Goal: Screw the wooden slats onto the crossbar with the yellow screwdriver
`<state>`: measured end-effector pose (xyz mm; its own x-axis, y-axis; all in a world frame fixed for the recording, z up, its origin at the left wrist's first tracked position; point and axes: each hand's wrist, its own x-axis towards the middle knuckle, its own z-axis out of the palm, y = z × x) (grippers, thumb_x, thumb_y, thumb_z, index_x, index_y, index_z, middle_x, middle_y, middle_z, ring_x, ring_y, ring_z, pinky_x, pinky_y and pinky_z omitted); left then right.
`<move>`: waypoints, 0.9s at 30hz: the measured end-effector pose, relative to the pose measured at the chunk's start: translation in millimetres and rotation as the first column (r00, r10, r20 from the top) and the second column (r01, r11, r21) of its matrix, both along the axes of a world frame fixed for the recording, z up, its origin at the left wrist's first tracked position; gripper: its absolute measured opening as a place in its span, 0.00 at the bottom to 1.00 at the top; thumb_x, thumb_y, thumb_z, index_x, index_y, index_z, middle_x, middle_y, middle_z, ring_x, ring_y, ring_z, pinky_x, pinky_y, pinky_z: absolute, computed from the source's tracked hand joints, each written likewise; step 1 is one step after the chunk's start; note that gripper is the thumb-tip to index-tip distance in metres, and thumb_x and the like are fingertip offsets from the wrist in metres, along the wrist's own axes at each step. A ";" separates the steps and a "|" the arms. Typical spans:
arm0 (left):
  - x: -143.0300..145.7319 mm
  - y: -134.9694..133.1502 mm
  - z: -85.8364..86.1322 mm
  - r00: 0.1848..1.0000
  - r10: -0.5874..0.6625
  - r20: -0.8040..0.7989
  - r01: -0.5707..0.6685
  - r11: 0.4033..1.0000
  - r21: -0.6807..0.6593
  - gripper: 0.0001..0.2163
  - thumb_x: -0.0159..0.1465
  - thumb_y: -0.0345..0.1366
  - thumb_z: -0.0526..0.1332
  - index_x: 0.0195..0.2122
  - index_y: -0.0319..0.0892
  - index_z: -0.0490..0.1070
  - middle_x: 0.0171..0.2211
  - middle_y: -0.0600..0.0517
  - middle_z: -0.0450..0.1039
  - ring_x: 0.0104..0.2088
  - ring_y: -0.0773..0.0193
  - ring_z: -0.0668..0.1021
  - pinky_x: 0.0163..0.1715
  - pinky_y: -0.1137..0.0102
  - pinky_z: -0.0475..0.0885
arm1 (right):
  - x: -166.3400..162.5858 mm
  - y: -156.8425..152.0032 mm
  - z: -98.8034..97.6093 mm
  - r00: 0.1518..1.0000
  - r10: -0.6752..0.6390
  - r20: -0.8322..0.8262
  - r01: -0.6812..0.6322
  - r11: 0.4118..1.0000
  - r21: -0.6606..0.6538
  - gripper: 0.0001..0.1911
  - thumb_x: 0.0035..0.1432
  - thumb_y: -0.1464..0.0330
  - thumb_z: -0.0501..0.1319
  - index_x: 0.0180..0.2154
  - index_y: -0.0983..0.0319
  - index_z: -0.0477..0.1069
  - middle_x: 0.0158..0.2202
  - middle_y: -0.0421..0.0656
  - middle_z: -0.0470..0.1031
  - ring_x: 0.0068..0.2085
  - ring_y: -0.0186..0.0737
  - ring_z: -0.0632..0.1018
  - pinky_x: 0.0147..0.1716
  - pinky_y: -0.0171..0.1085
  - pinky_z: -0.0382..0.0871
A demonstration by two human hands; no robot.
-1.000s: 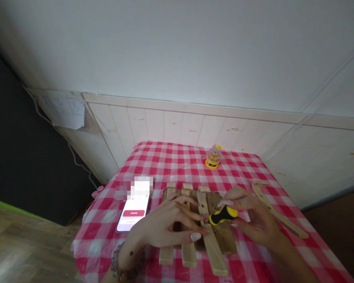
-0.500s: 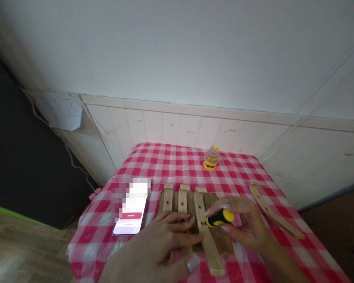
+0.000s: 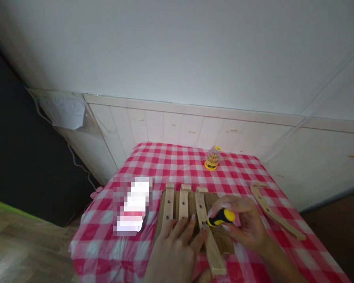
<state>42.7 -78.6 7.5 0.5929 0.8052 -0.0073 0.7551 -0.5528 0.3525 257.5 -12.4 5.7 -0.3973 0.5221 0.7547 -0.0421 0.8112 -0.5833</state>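
Screwdriver [image 3: 222,217], stubby, yellow-black, snug in right hand [image 3: 248,224]; left hand [image 3: 176,248] outspread on strips [image 3: 214,253]

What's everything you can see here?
Cloth: 1, red-white, centre
Board: 1, brown, on cloth
Strips: 4, pale, three on board, one right
Screwdriver: 1, black-yellow, at third strip
Bit case: 1, clear-yellow, back
Phone: 1, white screen, left
Paper: 1, white, left
Wall: 1, white, behind
Cable: 1, white, left
Panel: 1, black, far left
Floor: 1, brown, lower left
Band: 1, green, floor edge
Pink bits: count unclear, pink, left
Left hand: 1, bare, on strips
Right hand: 1, bare, holding screwdriver
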 end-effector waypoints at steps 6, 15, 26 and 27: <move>2.5 1.7 0.5 0.999 0.028 -0.035 -0.028 1.000 -0.005 0.30 0.66 0.57 0.68 0.64 0.50 0.73 0.63 0.42 0.73 0.62 0.42 0.76 0.60 0.49 0.73 | 1.3 -0.3 0.9 1.000 0.014 -0.008 -0.015 1.000 -0.014 0.16 0.70 0.67 0.64 0.56 0.49 0.70 0.37 0.43 0.85 0.34 0.44 0.86 0.33 0.42 0.83; 4.2 0.1 -12.0 0.999 -0.009 0.036 0.007 0.998 0.055 0.27 0.68 0.51 0.67 0.66 0.48 0.71 0.65 0.49 0.71 0.64 0.41 0.73 0.65 0.46 0.67 | 5.8 0.3 -6.9 0.976 -0.201 0.079 0.199 0.979 0.034 0.12 0.68 0.61 0.66 0.53 0.50 0.75 0.39 0.46 0.88 0.38 0.49 0.89 0.38 0.46 0.85; 4.0 2.0 0.8 1.000 -0.007 -0.003 0.007 0.997 -0.074 0.27 0.67 0.40 0.67 0.67 0.46 0.69 0.64 0.49 0.71 0.64 0.43 0.74 0.65 0.45 0.67 | 17.6 -1.8 18.4 0.930 -0.164 0.330 0.153 0.986 0.060 0.18 0.72 0.68 0.61 0.61 0.53 0.74 0.49 0.50 0.88 0.49 0.46 0.88 0.47 0.39 0.84; 4.2 1.9 0.4 1.000 -0.007 -0.004 0.007 0.997 -0.071 0.27 0.67 0.39 0.67 0.67 0.46 0.70 0.64 0.48 0.71 0.64 0.43 0.74 0.65 0.45 0.67 | 18.8 -1.3 18.7 0.932 -0.158 0.326 0.152 0.987 0.043 0.17 0.71 0.69 0.62 0.59 0.53 0.76 0.47 0.49 0.88 0.48 0.46 0.88 0.47 0.39 0.84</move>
<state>47.0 -76.7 7.9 0.5983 0.7985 -0.0665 0.7528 -0.5318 0.3880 276.3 -13.7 24.3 -0.5390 0.5855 0.6055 0.2763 0.8020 -0.5296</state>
